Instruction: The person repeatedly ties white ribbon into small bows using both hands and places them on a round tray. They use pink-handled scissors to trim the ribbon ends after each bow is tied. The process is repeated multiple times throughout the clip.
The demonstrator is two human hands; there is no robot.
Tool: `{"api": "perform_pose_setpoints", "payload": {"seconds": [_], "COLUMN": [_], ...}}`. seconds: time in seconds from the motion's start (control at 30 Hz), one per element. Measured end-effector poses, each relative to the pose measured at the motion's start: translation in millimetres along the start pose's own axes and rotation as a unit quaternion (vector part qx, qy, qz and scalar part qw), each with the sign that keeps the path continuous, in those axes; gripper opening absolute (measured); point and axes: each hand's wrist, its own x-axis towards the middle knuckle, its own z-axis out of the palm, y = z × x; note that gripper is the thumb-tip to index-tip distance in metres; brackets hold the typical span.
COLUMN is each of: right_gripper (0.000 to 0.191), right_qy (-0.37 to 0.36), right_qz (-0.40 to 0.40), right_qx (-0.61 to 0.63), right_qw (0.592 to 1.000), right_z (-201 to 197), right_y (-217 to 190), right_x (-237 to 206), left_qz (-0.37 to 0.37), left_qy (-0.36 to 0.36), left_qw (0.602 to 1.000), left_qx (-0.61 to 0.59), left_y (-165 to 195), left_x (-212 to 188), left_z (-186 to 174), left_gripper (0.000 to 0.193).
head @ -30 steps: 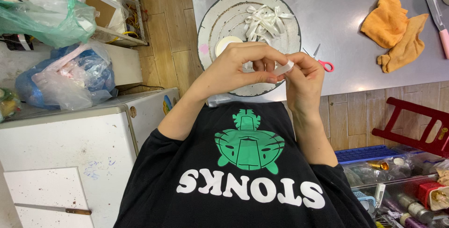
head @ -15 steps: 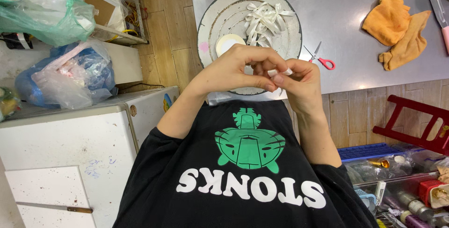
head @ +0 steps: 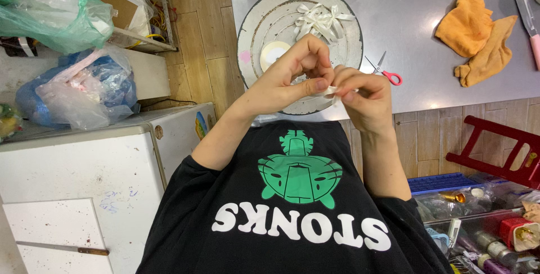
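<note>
My left hand (head: 292, 80) and my right hand (head: 363, 97) meet in front of my chest, over the near edge of a round white tray (head: 256, 32). Both pinch a small piece of white ribbon (head: 336, 89) between their fingertips. The tray lies on a grey metal table (head: 416, 4) and holds a heap of white ribbon bows (head: 319, 20) and a pale roll of ribbon (head: 274, 55). Small scissors with red handles (head: 385, 70) lie just right of the tray, close to my right hand.
An orange cloth (head: 478, 32) and a pink-handled knife (head: 527, 12) lie at the table's right. At left stand a white cabinet (head: 73, 184), plastic bags (head: 79, 88) and a knife on a white board (head: 62, 248). A red stool (head: 500, 150) and bins of small items (head: 484, 223) are at the lower right.
My hands have drawn closer together and the fingertips now pinch the ribbon piece tightly; a second ago it was held stretched out between them.
</note>
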Motion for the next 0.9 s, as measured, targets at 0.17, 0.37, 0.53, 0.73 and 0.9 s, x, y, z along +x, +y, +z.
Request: {"api": "perform_pose_setpoints", "payload": {"seconds": [0.17, 0.37, 0.53, 0.73, 0.9], "right_gripper": [0.023, 0.022, 0.019, 0.02, 0.022], "right_qy": [0.054, 0.21, 0.214, 0.214, 0.251], "right_qz": [-0.086, -0.259, -0.252, -0.243, -0.293], "right_qx": [-0.249, -0.318, -0.298, -0.37, -0.384], "right_qw": [0.963, 0.888, 0.895, 0.871, 0.839], "right_z": [17, 46, 51, 48, 35], "right_y": [-24, -15, -8, -10, -19], "right_x": [-3, -2, -2, -6, -2], "left_qz": [0.007, 0.125, 0.115, 0.129, 0.129], "left_qy": [0.024, 0.109, 0.147, 0.164, 0.239], "left_qw": [1.0, 0.963, 0.963, 0.961, 0.957], "left_qx": [-0.011, 0.213, 0.192, 0.18, 0.106], "left_y": [6, 12, 12, 5, -2], "left_x": [-5, -8, -4, -5, -10], "left_z": [11, 38, 40, 33, 20], "left_gripper": [0.027, 0.024, 0.024, 0.009, 0.006]}}
